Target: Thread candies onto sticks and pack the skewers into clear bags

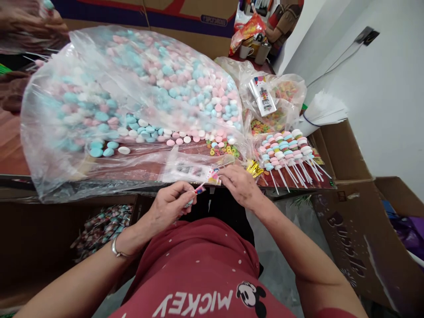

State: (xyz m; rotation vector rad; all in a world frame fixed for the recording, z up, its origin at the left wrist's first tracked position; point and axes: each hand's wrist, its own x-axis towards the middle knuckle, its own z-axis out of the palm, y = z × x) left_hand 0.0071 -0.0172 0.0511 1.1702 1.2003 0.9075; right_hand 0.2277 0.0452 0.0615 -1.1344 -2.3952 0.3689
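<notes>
Covering most of the tabletop [9,150] before me is a huge clear plastic bag [43,145] of pink, blue and white marshmallows, a few of them lying separately near its front left. Beyond the tabletop's right end stands a printed cardboard box [351,216]. A smaller clear bag [296,84] of gummy candy sits right of the marshmallow bag. Just in front of it, marshmallow skewers [286,148] lie side by side, their white sticks pointing toward me. Printed clear sleeves [185,170] lie flat at the tabletop's front edge. My left hand [172,201] is just off that edge, its fingers pinched around a small printed wrapper; my right hand [241,185] reaches the sleeves' right end, fingers nearly together, though I cannot tell whether they grip anything. More silvery printed sleeves [263,95] rest on the smaller bag. Gummy rings [225,149] are scattered beyond my right hand, and gold twist ties [254,168] lie just to its right. Smallest is the printed wrapper [199,190], poking out from my left fingers, something pale blue showing below it.
</notes>
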